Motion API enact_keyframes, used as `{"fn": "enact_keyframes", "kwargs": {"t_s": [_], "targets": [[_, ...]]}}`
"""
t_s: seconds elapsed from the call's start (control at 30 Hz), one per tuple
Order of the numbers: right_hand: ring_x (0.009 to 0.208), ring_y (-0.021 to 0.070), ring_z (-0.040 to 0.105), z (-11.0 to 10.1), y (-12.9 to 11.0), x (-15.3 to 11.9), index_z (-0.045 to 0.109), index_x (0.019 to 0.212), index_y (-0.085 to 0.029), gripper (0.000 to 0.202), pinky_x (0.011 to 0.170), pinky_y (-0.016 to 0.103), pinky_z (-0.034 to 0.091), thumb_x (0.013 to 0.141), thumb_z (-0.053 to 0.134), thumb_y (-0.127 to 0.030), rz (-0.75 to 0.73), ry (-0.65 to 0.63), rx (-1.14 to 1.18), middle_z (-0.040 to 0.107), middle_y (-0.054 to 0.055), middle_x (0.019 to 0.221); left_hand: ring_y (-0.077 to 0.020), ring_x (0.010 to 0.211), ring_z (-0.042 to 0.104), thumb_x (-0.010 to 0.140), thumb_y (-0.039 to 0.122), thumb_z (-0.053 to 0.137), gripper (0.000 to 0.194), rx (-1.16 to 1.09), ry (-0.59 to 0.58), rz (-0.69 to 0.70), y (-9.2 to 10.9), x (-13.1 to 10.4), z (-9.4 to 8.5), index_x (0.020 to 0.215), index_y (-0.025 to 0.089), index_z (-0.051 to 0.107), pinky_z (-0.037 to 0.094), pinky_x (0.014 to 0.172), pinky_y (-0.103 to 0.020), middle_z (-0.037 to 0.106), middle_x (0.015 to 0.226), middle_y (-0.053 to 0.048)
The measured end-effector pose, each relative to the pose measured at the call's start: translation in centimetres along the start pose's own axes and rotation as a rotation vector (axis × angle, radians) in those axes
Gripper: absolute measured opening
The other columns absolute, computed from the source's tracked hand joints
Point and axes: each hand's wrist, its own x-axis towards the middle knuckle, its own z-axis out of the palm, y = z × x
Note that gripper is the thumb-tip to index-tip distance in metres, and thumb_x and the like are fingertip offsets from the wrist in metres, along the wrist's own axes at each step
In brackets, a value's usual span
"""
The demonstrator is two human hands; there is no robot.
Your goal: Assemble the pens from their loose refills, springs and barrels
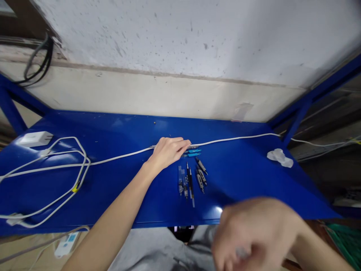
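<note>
My left hand (pixel 168 150) reaches across the blue shelf, its fingers together over several pens at the white cable; what it grips underneath is hidden. Blue pens (pixel 193 153) stick out to the right below its fingertips. Nearer to me lie clear pen parts (pixel 182 180), thin dark pens (pixel 190 182) and grey-and-black pen pieces (pixel 201 175). My right hand (pixel 254 233) is blurred in front of the shelf's near edge at the lower right, its fingers curled; something small and greyish shows between them.
A white cable (pixel 121 156) runs across the shelf (pixel 239 169) and loops at the left, near a white adapter (pixel 36 139). Crumpled white material (pixel 280 157) lies at the right. Behind stands a wall (pixel 158 92); blue frame bars rise at both sides.
</note>
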Motion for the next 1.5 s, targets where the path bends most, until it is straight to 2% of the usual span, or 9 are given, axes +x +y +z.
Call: {"fn": "enact_keyframes", "kwargs": {"t_s": [0.07, 0.2, 0.23, 0.33, 0.43, 0.77, 1.27, 1.37, 1.5], "targets": [[0.056, 0.0106, 0.064, -4.7, -0.2, 0.0, 0.072, 0.087, -0.018, 0.021, 0.053, 0.019, 0.045, 0.1, 0.058, -0.028, 0.034, 0.182, 0.049, 0.068, -0.001, 0.066, -0.0136, 0.07, 0.07, 0.107, 0.034, 0.047, 0.031, 0.009, -0.002, -0.005, 0.0, 0.0, -0.1, 0.102, 0.025, 0.077, 0.037, 0.054, -0.024, 0.074, 0.079, 0.0], [0.047, 0.0068, 0.035, -9.6, 4.9, 2.3, 0.056, 0.063, -0.018, 0.039, 0.048, 0.021, 0.028, 0.097, 0.062, -0.038, -0.031, 1.085, -0.23, 0.041, -0.008, 0.052, -0.0147, 0.072, 0.07, 0.105, 0.03, 0.049, 0.028, 0.021, -0.033, -0.005, -0.3, -0.1, -0.3, 0.105, 0.024, 0.076, 0.038, 0.055, -0.025, 0.076, 0.085, -0.001], [0.049, 0.0071, 0.033, -9.9, 6.3, 2.8, 0.054, 0.063, -0.018, 0.04, 0.049, 0.022, 0.026, 0.097, 0.061, -0.038, -0.007, 1.168, -0.329, 0.039, -0.007, 0.054, -0.0149, 0.073, 0.071, 0.105, 0.03, 0.049, 0.028, 0.025, -0.039, -0.01, -0.3, -0.1, -0.3, 0.104, 0.024, 0.076, 0.039, 0.056, -0.025, 0.076, 0.086, -0.001], [0.051, 0.0073, 0.033, -9.5, 9.1, 3.4, 0.06, 0.069, -0.017, 0.03, 0.053, 0.023, 0.026, 0.096, 0.061, -0.032, 0.11, 0.947, -0.557, 0.042, -0.007, 0.055, -0.0153, 0.076, 0.071, 0.105, 0.031, 0.048, 0.029, 0.029, -0.041, -0.028, -0.5, -0.1, -0.4, 0.101, 0.024, 0.076, 0.04, 0.058, -0.024, 0.075, 0.085, -0.001], [0.048, 0.0066, 0.033, -8.8, 9.3, 2.9, 0.066, 0.079, -0.017, 0.019, 0.053, 0.023, 0.026, 0.093, 0.065, -0.03, 0.214, 0.747, -0.609, 0.045, -0.008, 0.054, -0.0156, 0.078, 0.071, 0.105, 0.03, 0.048, 0.029, 0.027, -0.032, -0.033, -0.6, -0.1, -0.5, 0.099, 0.022, 0.076, 0.041, 0.058, -0.025, 0.075, 0.086, -0.002], [0.046, 0.0069, 0.035, -8.7, 8.7, 2.3, 0.057, 0.061, -0.017, 0.028, 0.048, 0.024, 0.024, 0.087, 0.063, -0.026, 0.449, 0.613, -0.474, 0.049, -0.006, 0.051, -0.0152, 0.078, 0.07, 0.106, 0.031, 0.047, 0.03, 0.025, -0.037, -0.021, -0.1, -0.1, -0.2, 0.099, 0.022, 0.075, 0.038, 0.056, -0.026, 0.073, 0.087, -0.001], [0.053, 0.0066, 0.034, -9.1, 9.5, 1.9, 0.043, 0.064, -0.02, 0.023, 0.051, 0.021, 0.026, 0.076, 0.062, -0.018, 0.167, 0.906, -0.177, 0.04, -0.009, 0.058, -0.0135, 0.072, 0.067, 0.105, 0.032, 0.049, 0.029, -0.049, -0.057, 0.019, 1.1, 0.1, -0.1, 0.099, 0.023, 0.076, 0.037, 0.055, -0.024, 0.072, 0.084, 0.0], [0.053, 0.0074, 0.034, -9.2, 10.2, 2.4, 0.054, 0.089, -0.019, 0.01, 0.052, 0.021, 0.026, 0.081, 0.061, -0.017, 0.069, 0.984, -0.181, 0.041, -0.01, 0.062, -0.0137, 0.072, 0.067, 0.105, 0.032, 0.048, 0.03, -0.06, -0.058, 0.022, 1.3, 0.1, -0.1, 0.099, 0.023, 0.076, 0.038, 0.056, -0.024, 0.072, 0.083, -0.001], [0.063, 0.0114, 0.05, -9.0, 10.3, 3.1, 0.063, 0.113, -0.019, 0.02, 0.062, 0.023, 0.039, 0.093, 0.056, -0.022, 0.022, 1.049, -0.319, 0.061, -0.004, 0.074, -0.0143, 0.072, 0.067, 0.105, 0.032, 0.048, 0.03, -0.052, -0.045, 0.016, 1.2, 0.1, -0.1, 0.101, 0.023, 0.077, 0.038, 0.056, -0.023, 0.072, 0.083, -0.002]]}}
